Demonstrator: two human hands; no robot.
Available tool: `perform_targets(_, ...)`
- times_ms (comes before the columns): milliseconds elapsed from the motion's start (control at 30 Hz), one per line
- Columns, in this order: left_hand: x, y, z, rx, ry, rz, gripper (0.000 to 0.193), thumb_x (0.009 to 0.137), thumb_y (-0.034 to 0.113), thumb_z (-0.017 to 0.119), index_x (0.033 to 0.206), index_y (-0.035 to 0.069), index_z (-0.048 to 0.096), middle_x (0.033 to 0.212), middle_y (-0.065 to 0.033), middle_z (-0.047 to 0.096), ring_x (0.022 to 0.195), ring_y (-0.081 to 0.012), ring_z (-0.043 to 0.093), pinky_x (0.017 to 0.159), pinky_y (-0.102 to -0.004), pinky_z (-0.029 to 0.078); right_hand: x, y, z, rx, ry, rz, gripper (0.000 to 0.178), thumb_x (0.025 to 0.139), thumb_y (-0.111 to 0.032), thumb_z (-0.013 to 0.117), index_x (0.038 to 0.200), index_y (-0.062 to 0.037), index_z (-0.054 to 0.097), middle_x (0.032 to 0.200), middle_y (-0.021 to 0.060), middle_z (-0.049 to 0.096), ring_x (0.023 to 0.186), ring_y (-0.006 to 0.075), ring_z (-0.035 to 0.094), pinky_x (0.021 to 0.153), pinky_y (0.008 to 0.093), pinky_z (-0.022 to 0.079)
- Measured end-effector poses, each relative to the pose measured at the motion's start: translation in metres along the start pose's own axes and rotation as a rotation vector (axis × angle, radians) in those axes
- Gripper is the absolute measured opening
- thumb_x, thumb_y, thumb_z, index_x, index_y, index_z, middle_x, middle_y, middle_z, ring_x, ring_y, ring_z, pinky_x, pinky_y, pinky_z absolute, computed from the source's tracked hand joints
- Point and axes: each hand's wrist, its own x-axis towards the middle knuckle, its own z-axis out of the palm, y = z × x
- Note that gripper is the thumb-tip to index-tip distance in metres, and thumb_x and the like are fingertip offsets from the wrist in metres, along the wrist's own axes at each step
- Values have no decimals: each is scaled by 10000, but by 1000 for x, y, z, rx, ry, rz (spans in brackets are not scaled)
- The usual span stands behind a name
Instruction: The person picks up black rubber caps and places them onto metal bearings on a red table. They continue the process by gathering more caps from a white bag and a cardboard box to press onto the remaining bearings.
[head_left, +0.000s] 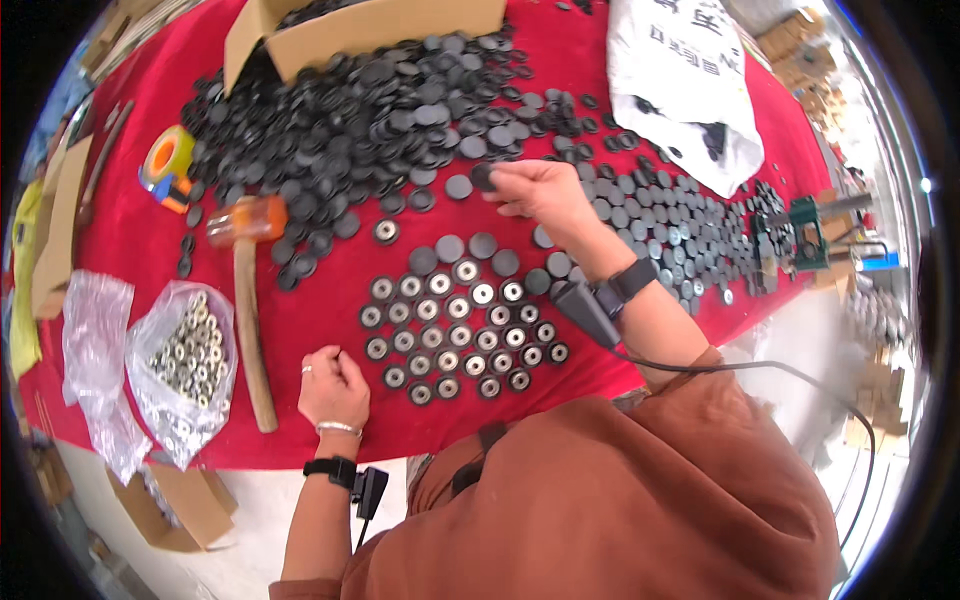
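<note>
My right hand [545, 198] reaches over the middle of the table and pinches a black disc [483, 178] between thumb and fingers, at the edge of a large heap of similar discs [340, 130]. My left hand [335, 390] rests on the red cloth with its fingers curled in; whatever may be inside is hidden. Beside it lies a group of black discs with metal ring inserts [448, 362], set out in loose rows. Several plain black discs [450, 247] lie just above that group. One more disc with a metal insert [386, 231] sits apart, below the heap.
A mallet [250, 290] with an orange head, a clear bag of metal rings [190, 350] and a tape roll [170, 155] lie left. An open cardboard box [390, 38] stands behind the heap. Right are grey discs [680, 235], a white sack [685, 95] and a green metal tool [808, 232].
</note>
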Motion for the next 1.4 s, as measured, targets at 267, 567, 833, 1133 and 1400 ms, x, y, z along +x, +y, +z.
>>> perform_targets(267,-2,-6,-5,-2,25,12,83,780,108,595,857,96,566,728,-54,543,618,-246,558,517,-360,457,8,52,99,-765,-92,-982,125,771,-97,597,857,-12,628,824,120,637,809,283,615,709,375,500)
perform_targets(567,-2,-9,0,1,46,29,83,775,100,602,845,93,558,699,-47,523,597,-243,547,495,-364,447,14,67,106,-1307,-146,-1233,168,701,-122,546,835,-47,613,836,64,562,829,228,535,713,331,433)
perform_targets(833,-1,-7,0,9,28,1,89,775,97,602,854,94,562,698,-47,521,599,-242,548,495,-359,449,14,59,106,-1504,-363,-1209,138,680,-167,563,742,-67,635,811,47,547,856,228,505,732,349,384)
perform_targets(1133,-3,-3,-2,82,24,33,83,806,91,575,884,87,549,730,-62,522,614,-247,550,510,-369,448,9,57,117,-1475,-354,-1114,185,719,-201,544,774,-70,662,818,61,590,826,235,530,710,368,376)
perform_targets(1400,-5,-10,5,74,23,73,81,809,97,565,886,77,551,744,-68,512,611,-243,538,512,-368,436,-9,51,70,-1044,-133,-994,104,691,-181,569,683,-94,624,803,80,599,803,242,562,690,385,444)
